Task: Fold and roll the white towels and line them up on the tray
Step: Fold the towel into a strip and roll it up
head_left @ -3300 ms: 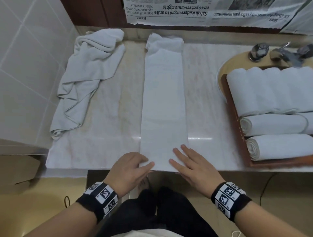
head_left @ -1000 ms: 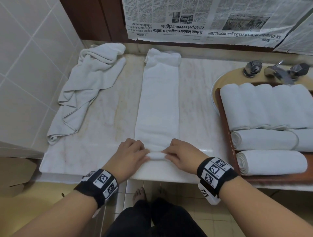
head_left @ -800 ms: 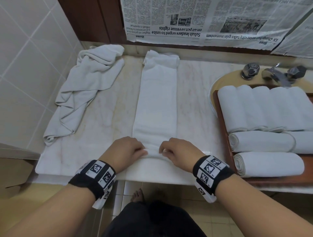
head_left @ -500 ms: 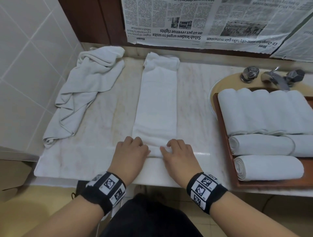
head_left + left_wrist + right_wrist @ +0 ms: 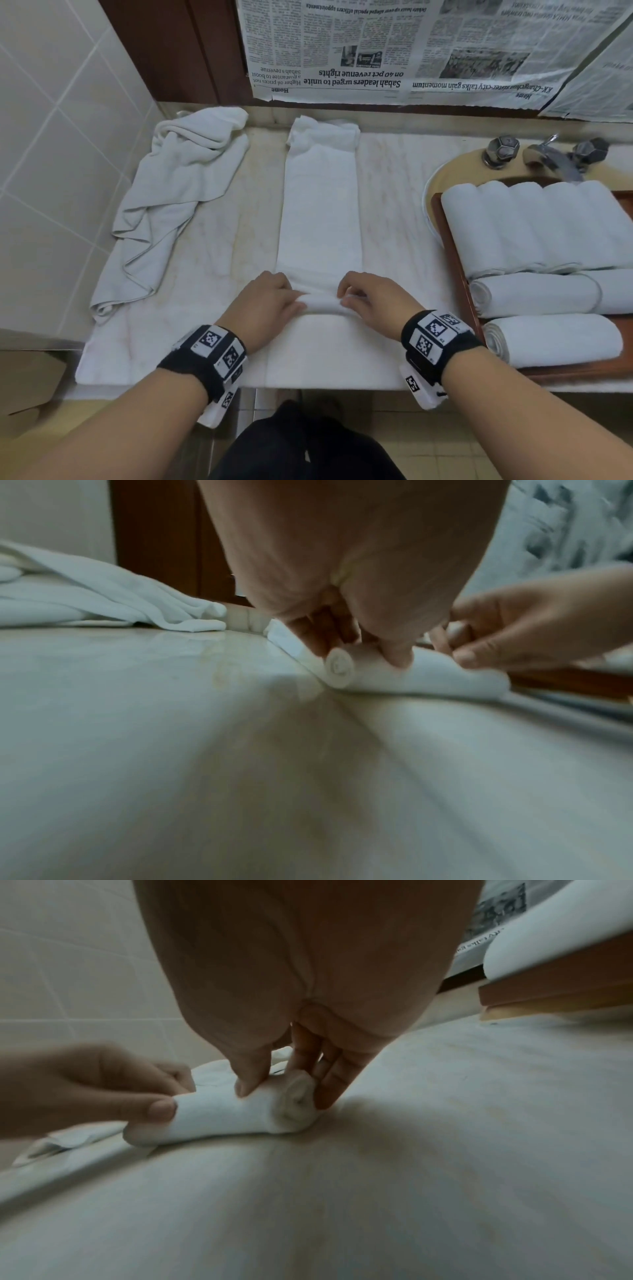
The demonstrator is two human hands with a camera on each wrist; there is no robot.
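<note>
From my remote seat I saw both forearms reaching forward over the near edge of the marble counter (image 5: 191, 308), each wrist wrapped in a black band with printed markers. The left hand (image 5: 263, 301) curled over the left end of the small roll (image 5: 322, 303) begun at the near end of the folded towel (image 5: 320, 212), thumb pressing the near side and fingers hooked over the far side; the right hand (image 5: 371, 298) gripped the right end the same way, thumb in front, fingers behind. Beyond the roll the towel lay flat in a long strip running away to the wall. A crumpled towel (image 5: 171, 205) sat well to the left. To the right, the wooden tray (image 5: 455, 267) held rolled towels (image 5: 534, 226) side by side, with the tap (image 5: 548, 154) behind and newspaper (image 5: 411, 51) on the wall.
</note>
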